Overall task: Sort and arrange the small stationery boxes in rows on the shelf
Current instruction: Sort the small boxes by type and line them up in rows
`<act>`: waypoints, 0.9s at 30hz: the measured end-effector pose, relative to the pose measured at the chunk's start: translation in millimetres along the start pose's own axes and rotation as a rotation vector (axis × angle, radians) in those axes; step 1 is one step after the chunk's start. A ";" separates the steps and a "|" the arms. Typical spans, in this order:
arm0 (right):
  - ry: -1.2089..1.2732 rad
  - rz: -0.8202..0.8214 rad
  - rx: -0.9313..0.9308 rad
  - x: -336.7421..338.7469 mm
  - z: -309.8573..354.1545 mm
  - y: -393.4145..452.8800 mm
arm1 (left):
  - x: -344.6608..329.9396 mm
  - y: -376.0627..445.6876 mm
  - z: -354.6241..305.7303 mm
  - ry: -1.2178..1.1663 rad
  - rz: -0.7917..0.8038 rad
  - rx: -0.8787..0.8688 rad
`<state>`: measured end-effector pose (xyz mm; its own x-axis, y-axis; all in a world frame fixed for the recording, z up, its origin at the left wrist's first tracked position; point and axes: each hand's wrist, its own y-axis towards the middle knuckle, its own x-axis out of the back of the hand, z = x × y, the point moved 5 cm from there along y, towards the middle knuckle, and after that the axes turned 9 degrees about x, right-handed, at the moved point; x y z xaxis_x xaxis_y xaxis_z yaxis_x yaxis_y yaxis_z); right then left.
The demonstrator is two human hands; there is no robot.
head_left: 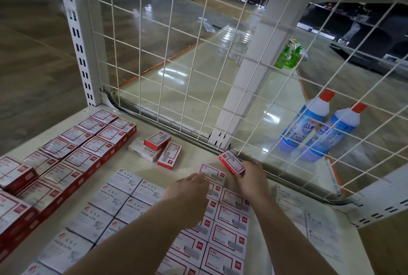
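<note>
Small red-and-white staple boxes (229,226) in flat rows on the shelf (194,155), one tilted box (231,162) lifted above them

Light: bright, even overhead lighting is flooding the scene.
Glare: white streaks are reflecting off the glossy pale floor (176,73).
Distortion: wide-angle bending is curving the edges.
Blur: corners are softening.

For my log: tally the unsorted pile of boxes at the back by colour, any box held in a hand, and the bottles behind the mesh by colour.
Red-and-white boxes in pile: 2
White box in pile: 1
Held box, right hand: 1
Blue bottles: 2
Green bottles: 2
Total: 8
</note>
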<state>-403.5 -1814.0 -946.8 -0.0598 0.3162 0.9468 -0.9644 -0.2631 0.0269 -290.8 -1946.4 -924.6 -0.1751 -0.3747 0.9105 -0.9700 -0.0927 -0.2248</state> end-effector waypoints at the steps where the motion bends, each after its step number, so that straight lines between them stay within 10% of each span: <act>1: 0.010 -0.005 -0.015 0.9 -0.6 -1.3 | 2.9 -0.8 0.8 -0.051 -0.031 0.014; 22: 0.303 -0.171 0.343 36.6 19.3 -98.9 | 8.7 -14.2 2.2 -1.143 -0.083 0.425; 27: 0.305 0.010 0.300 47.8 16.9 -97.5 | 15.6 -17.3 -9.0 -1.014 -0.065 0.333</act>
<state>-308.0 -1788.7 -898.7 -0.1854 0.5557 0.8104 -0.8486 -0.5064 0.1532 -278.3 -1942.4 -903.3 0.2459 -0.9378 0.2450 -0.8509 -0.3299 -0.4089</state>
